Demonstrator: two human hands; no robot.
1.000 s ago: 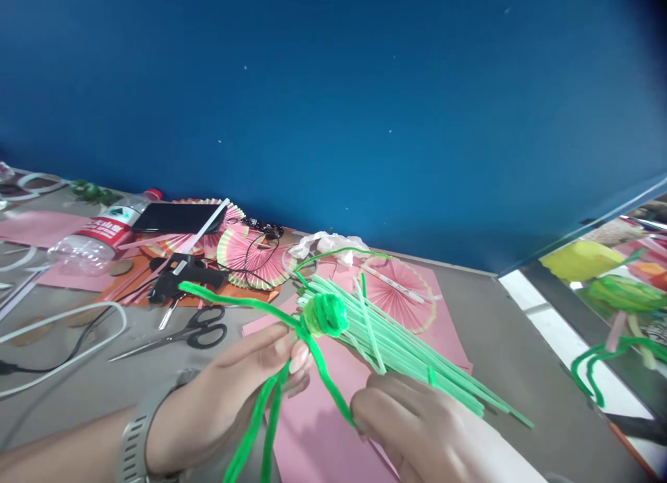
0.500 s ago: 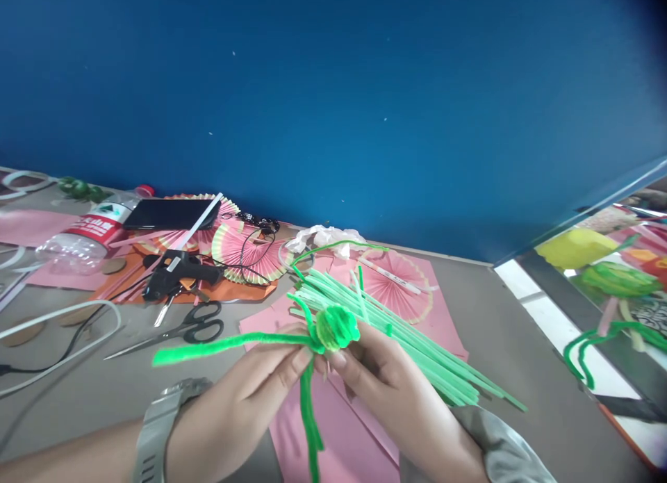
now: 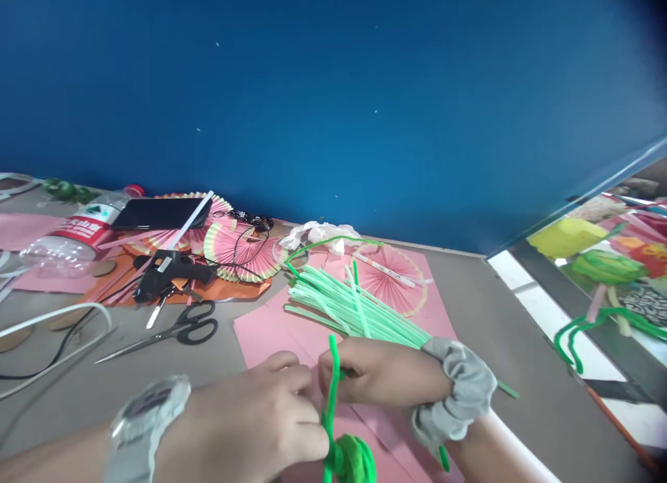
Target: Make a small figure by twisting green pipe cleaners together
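Note:
A bright green curled pipe-cleaner ball (image 3: 355,459) sits low in view, cut off by the bottom edge. From it a green pipe-cleaner stem (image 3: 333,368) sticks up between my hands. My left hand (image 3: 255,420), with a watch on the wrist, is closed with its thumb and fingers at the stem beside the ball. Curled into a fist, my right hand (image 3: 378,372) grips a green pipe cleaner, most of it hidden; a green end (image 3: 443,459) shows below the wrist scrunchie. Pink paper (image 3: 260,330) lies underneath, with a bundle of pale green pipe cleaners (image 3: 344,306) just beyond.
Left of my hands lie scissors (image 3: 171,330) and a black glue gun (image 3: 169,274). A plastic bottle (image 3: 78,236), a phone (image 3: 161,213) and folded paper fans (image 3: 244,250) are behind. A marker (image 3: 383,269) rests beyond the bundle. The blue panel (image 3: 333,108) stands at the back.
The green ball has moved down toward the bottom edge. My right hand has turned over into a fist, its scrunchie now in view. My left hand has turned knuckles-up.

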